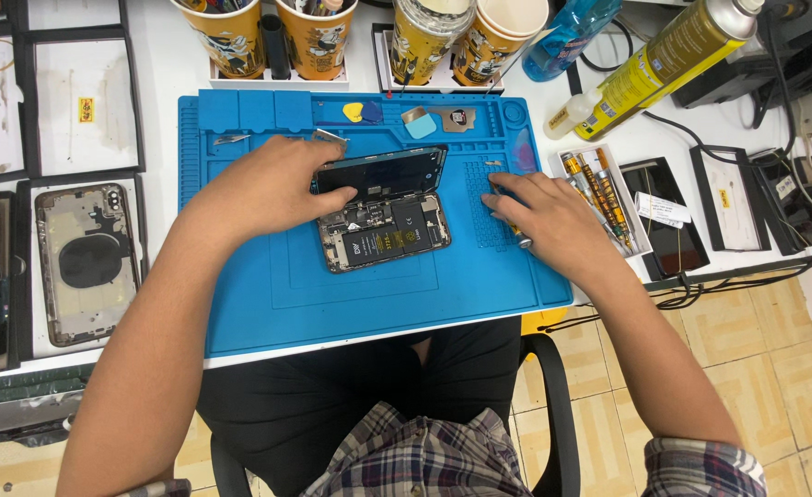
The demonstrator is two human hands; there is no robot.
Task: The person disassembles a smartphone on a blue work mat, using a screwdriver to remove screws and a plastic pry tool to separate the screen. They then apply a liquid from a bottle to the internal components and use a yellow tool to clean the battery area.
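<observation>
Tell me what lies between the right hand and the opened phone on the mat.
Only bare blue mat separates the right hand from the opened phone, seen from the head view.

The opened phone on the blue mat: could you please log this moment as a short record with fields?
phone: opened phone lying on the blue mat, insides showing
screen: lifted screen panel tilted up along the far edge
left hand: left hand holds the screen panel up
right hand: right hand rests on the mat right of the phone
nearby: tray of screwdrivers at right; bare phone housing at left
</observation>
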